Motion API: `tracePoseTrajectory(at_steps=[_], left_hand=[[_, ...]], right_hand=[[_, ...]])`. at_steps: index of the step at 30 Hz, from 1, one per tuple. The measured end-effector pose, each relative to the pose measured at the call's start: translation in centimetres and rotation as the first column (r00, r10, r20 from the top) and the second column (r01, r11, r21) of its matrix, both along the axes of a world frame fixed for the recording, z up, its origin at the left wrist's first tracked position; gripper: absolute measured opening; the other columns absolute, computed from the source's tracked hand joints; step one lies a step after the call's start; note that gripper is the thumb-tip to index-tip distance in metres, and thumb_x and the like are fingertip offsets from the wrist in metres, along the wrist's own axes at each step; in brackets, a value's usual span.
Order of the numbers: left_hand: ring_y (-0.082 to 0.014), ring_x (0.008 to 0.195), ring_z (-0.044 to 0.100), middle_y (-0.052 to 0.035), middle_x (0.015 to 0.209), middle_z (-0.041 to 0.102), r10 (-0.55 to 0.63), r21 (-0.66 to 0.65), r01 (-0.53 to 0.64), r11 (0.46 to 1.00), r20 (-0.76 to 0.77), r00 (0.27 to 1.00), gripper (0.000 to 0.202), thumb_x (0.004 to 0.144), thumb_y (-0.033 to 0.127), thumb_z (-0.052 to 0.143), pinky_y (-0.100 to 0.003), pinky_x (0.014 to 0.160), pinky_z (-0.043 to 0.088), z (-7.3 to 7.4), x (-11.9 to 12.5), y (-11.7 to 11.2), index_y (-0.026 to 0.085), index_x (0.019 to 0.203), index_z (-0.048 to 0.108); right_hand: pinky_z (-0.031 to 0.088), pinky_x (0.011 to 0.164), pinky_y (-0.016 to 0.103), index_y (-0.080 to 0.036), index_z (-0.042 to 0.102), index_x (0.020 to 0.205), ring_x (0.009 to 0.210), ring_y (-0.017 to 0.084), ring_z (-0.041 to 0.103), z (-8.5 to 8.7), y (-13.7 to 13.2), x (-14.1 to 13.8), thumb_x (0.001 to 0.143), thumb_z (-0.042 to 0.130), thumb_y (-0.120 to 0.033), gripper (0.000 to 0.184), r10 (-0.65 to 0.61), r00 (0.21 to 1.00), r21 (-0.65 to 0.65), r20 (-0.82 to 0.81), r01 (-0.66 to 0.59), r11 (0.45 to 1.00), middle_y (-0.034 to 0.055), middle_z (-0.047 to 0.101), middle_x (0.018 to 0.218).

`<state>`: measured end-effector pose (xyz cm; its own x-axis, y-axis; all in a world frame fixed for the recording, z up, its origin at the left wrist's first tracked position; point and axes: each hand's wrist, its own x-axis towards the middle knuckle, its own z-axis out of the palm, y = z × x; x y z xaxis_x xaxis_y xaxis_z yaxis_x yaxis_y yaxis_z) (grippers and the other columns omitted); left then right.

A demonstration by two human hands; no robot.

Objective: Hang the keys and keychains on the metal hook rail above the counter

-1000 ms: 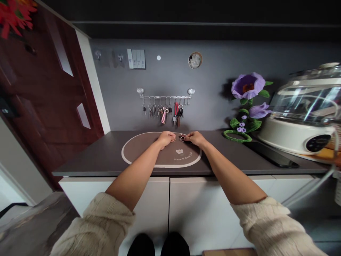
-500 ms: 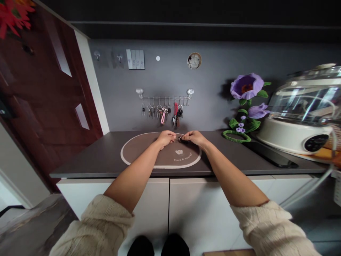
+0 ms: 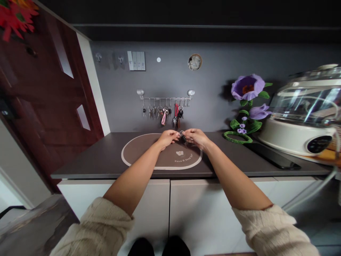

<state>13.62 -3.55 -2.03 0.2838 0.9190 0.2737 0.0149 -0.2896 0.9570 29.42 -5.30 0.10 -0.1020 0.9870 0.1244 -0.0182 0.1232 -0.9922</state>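
A metal key ring (image 3: 181, 133) with a dark key (image 3: 183, 139) hanging from it is held above the brown oval mat (image 3: 141, 151). My left hand (image 3: 168, 138) is closed, its fingertips pinching the ring's left side. From the right, my right hand (image 3: 196, 138) pinches the same ring, its other fingers curled beside the key. Behind and above both hands, several sets of keys (image 3: 164, 114) hang from a clear hook rail (image 3: 166, 98) on the grey wall.
Right of the mat on the dark counter (image 3: 87, 156) are a purple flower ornament (image 3: 247, 87), a black phone (image 3: 271, 155) and a cream appliance with a clear lid (image 3: 287, 137). A dark red door (image 3: 45, 106) is at the left.
My hands have drawn closer together. The key ring now shows raised between both sets of fingertips, with the dark key dangling below. The view has shifted slightly.
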Motion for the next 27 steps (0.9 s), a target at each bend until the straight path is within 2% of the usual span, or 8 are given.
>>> tracePoseTrajectory(at_steps=[4, 9, 17, 22, 27], left_hand=[[-0.0096, 0.064, 0.054, -0.0053, 0.075, 0.061, -0.038, 0.037, 0.037, 0.999, 0.014, 0.999, 0.026, 0.064, 0.034, 0.06, -0.02, 0.055, 0.037, 0.2, 0.2, -0.4, 0.013, 0.079, 0.06], [-0.0085, 0.059, 0.05, -0.0026, 0.066, 0.059, -0.011, 0.089, 0.007, 0.996, 0.052, 0.999, 0.027, 0.059, 0.034, 0.064, -0.021, 0.056, 0.037, 0.5, 0.3, -0.7, 0.011, 0.074, 0.061], [-0.0089, 0.062, 0.05, -0.0029, 0.072, 0.06, 0.024, 0.078, -0.039, 0.996, 0.191, 0.981, 0.03, 0.056, 0.035, 0.066, -0.021, 0.056, 0.038, 0.3, 0.3, 0.3, 0.013, 0.076, 0.062], [-0.0086, 0.062, 0.051, -0.0024, 0.071, 0.06, 0.036, 0.052, -0.05, 0.997, 0.249, 0.968, 0.032, 0.054, 0.036, 0.067, -0.02, 0.055, 0.038, 0.2, 0.4, 0.6, 0.013, 0.076, 0.062], [-0.009, 0.06, 0.05, -0.0027, 0.067, 0.06, 0.069, 0.11, -0.095, 0.989, 0.224, 0.972, 0.032, 0.054, 0.038, 0.066, -0.02, 0.054, 0.037, 0.4, 0.7, 0.2, 0.013, 0.074, 0.063]], right_hand=[[0.047, 0.06, 0.02, -0.014, 0.055, 0.067, 0.054, 0.005, 0.053, 0.0, 0.1, 0.0, 0.055, 0.07, -0.023, 0.021, 0.013, 0.996, -0.007, -0.089, -0.014, 1.0, -0.0016, 0.057, 0.059], [0.048, 0.063, 0.021, -0.015, 0.056, 0.067, 0.056, 0.005, 0.054, -0.1, 0.2, -0.2, 0.059, 0.068, -0.022, 0.016, 0.062, 0.988, 0.014, -0.139, -0.061, 0.998, -0.0015, 0.058, 0.06], [0.047, 0.073, 0.023, -0.015, 0.058, 0.07, 0.066, 0.006, 0.057, -0.1, 0.0, -0.4, 0.065, 0.063, -0.018, 0.007, 0.132, 0.973, 0.061, -0.191, -0.123, 0.991, 0.0, 0.06, 0.067], [0.047, 0.07, 0.023, -0.015, 0.059, 0.072, 0.066, 0.008, 0.058, -0.4, 0.2, -0.4, 0.062, 0.065, -0.019, 0.012, 0.181, 0.966, 0.077, -0.186, -0.169, 0.983, 0.0011, 0.061, 0.071], [0.046, 0.066, 0.023, -0.015, 0.057, 0.069, 0.061, 0.007, 0.056, -0.6, 0.4, -0.5, 0.057, 0.069, -0.024, 0.019, 0.165, 0.964, 0.152, -0.208, -0.134, 0.979, -0.0008, 0.059, 0.067]])
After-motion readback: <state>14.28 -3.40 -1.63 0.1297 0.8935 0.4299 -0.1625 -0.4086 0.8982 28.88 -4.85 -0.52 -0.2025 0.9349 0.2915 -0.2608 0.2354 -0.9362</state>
